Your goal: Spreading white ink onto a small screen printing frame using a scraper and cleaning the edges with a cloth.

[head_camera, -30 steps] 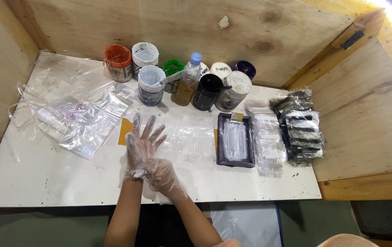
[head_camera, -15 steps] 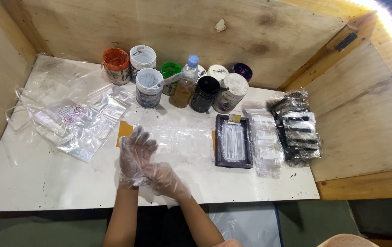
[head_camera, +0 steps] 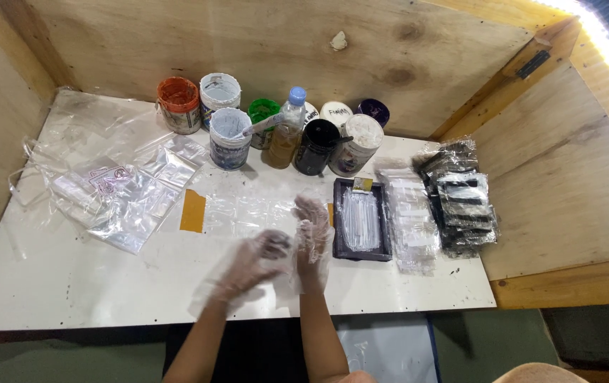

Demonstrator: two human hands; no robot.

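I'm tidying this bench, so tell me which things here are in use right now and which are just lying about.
In use:
left hand
right hand
thin clear gloves

Lying about:
paint tubs
bottle
dark tray
clear bags
dark packets

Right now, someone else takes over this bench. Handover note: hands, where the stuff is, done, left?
Left hand: in a loose clear plastic glove, held above the white table.
Right hand: gloved too, beside the left, fingers up, gripping nothing else.
Paint pots and a bottle line the back wall.
Dark tray sits right of the hands; black packets further right; clear bags at left.
Done: both gloves on, though loose.
Left: tray, bags and pots lie untouched.
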